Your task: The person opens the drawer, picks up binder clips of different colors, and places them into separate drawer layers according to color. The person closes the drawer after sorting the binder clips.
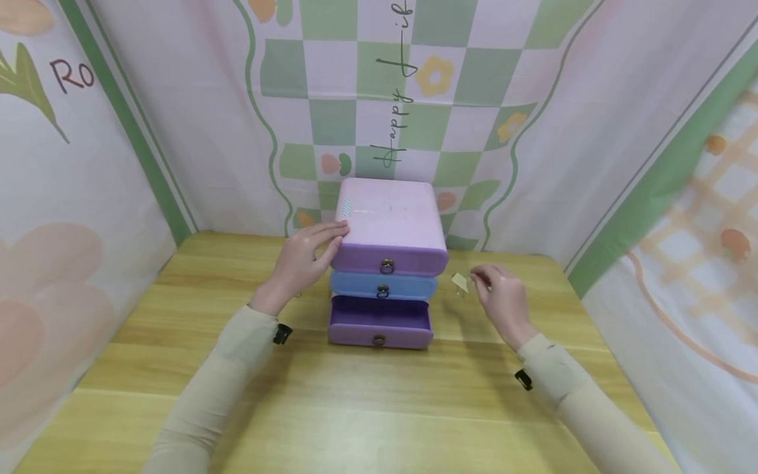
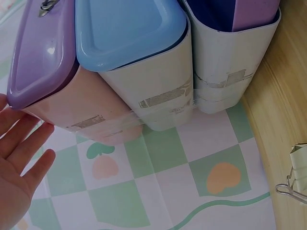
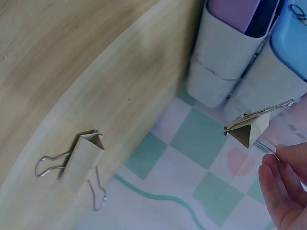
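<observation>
My left hand (image 1: pixel 303 258) rests its straight fingers on the left side of the pink top of a three-tier drawer unit (image 1: pixel 391 214). To the right of the unit, my right hand (image 1: pixel 505 296) pinches the wire handle of a cream binder clip (image 3: pixel 249 129), held above the table. This binder clip (image 1: pixel 460 283) also shows in the head view. The bottom purple drawer (image 1: pixel 379 336) is pulled out, its visible inside bare. Above it the blue drawer (image 1: pixel 403 286) and the top purple drawer (image 1: pixel 414 261) look pushed in.
A second cream binder clip (image 3: pixel 82 160) lies on the wooden table (image 1: pixel 379 408) in the right wrist view. Another binder clip (image 2: pixel 300 167) lies left of the unit, partly cut off. A checkered cloth (image 1: pixel 385 72) hangs close behind the unit.
</observation>
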`<state>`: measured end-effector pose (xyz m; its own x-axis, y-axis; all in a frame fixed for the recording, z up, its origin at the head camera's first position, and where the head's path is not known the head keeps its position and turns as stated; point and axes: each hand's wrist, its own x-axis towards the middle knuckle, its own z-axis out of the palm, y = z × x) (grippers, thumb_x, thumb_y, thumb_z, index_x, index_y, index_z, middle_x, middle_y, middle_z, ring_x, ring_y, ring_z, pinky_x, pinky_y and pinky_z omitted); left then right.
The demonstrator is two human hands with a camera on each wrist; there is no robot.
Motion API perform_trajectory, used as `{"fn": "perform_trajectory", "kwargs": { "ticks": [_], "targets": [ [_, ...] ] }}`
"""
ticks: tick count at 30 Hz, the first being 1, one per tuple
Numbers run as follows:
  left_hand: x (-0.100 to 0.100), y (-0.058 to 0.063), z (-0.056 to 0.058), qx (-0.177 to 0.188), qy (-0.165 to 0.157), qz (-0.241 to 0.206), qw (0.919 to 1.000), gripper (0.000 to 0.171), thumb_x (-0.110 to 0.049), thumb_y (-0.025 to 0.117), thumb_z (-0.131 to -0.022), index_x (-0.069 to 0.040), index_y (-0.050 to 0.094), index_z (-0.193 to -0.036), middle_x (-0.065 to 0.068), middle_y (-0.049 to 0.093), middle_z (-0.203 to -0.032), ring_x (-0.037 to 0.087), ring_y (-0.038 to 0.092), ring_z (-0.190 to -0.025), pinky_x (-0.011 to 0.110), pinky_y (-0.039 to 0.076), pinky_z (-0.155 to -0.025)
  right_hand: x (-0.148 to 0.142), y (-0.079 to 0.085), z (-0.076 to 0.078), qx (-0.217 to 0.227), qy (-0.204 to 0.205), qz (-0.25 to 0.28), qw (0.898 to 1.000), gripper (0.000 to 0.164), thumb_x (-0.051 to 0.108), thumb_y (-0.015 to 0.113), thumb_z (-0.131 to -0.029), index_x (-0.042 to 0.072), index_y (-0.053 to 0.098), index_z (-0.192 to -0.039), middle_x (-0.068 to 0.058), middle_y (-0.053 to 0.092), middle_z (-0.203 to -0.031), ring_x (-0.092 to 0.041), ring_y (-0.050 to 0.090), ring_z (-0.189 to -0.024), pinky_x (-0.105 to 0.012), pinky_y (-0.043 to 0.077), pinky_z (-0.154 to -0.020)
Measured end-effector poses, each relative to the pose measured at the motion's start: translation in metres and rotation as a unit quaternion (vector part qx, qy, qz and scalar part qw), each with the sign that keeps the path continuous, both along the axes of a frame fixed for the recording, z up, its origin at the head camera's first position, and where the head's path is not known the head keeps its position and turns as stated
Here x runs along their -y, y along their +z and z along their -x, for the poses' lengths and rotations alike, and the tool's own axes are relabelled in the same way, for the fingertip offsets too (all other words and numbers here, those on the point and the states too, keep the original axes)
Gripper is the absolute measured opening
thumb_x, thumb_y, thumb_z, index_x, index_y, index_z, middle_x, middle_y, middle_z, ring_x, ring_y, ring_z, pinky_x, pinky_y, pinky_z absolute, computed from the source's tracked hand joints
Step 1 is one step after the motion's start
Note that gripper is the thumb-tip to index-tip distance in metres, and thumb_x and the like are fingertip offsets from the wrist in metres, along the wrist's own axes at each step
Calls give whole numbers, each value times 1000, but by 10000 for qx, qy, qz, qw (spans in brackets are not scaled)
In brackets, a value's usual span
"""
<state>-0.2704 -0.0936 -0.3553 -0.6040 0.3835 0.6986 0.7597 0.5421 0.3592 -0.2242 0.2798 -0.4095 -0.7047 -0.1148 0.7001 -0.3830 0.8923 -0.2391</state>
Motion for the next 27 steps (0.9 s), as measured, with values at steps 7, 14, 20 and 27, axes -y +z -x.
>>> {"fn": "perform_trajectory", "kwargs": {
  "ticks": [7,14,20,27],
  "targets": [
    [0,1,-1,3,-27,-10,10000,27,-19,55,-95,-9,67,-118,6,64,-125,23,60,-116,40,48,-101,7,8,-12,-115,149,0,9998,11,-1,71,-80,-1,69,-91,-15,69,-84,-25,67,-71,-35,59,-61],
    [1,0,-1,-11,-18,-3,10000,27,-18,55,-95,-9,67,-117,6,64,-125,23,61,-116,39,48,-101,13,11,-22,-185,258,-87,9995,12,0,73,-79,-1,70,-90,-13,69,-83,-22,67,-70,-33,59,-62],
    [0,1,0,-51,-50,-15,10000,26,-17,56,-95,-8,67,-117,6,64,-125,24,61,-115,39,48,-101,19,15,-29,-242,332,-131,9991,12,0,74,-77,-1,70,-89,-13,69,-82,-22,67,-70,-32,59,-61],
    [0,1,0,-81,-94,-64,9999,26,-17,56,-95,-8,67,-116,7,65,-124,23,61,-115,39,48,-100,28,16,-37,-237,493,-201,9983,12,0,75,-77,0,71,-88,-12,69,-80,-20,67,-68,-31,58,-60]
  ]
}}
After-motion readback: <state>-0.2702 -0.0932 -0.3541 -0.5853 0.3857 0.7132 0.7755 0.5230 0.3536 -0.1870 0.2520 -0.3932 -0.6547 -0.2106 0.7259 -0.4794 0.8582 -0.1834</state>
